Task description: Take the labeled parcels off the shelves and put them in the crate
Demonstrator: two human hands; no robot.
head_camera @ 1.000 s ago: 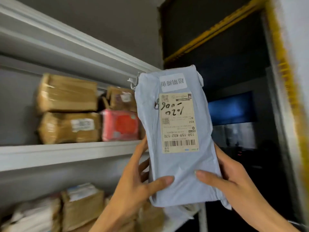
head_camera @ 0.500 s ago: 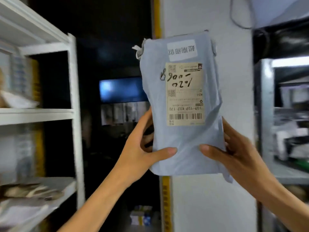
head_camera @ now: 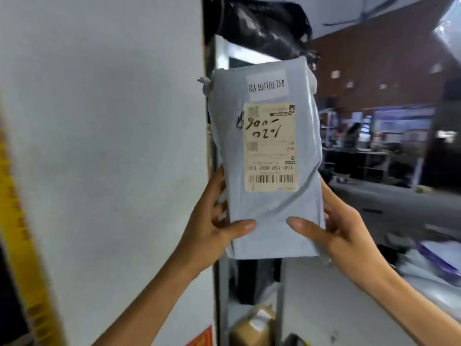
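Grey plastic parcel (head_camera: 269, 206) upright, long axis vertical, rising above both grips: left hand (head_camera: 209, 228) and right hand (head_camera: 341, 228) clasping its lower end from either side, equally near; crate unseen.

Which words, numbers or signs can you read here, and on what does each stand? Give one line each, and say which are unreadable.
"159-159 K02-170": upside down, on the shipping label of the grey parcel.
"K02": same label, right edge, also upside down.
Handwritten black scrawl across the label: not surely readable.
White sticker: upside-down Chinese characters, unsure.
Label's small print and the red sign: too blurred.
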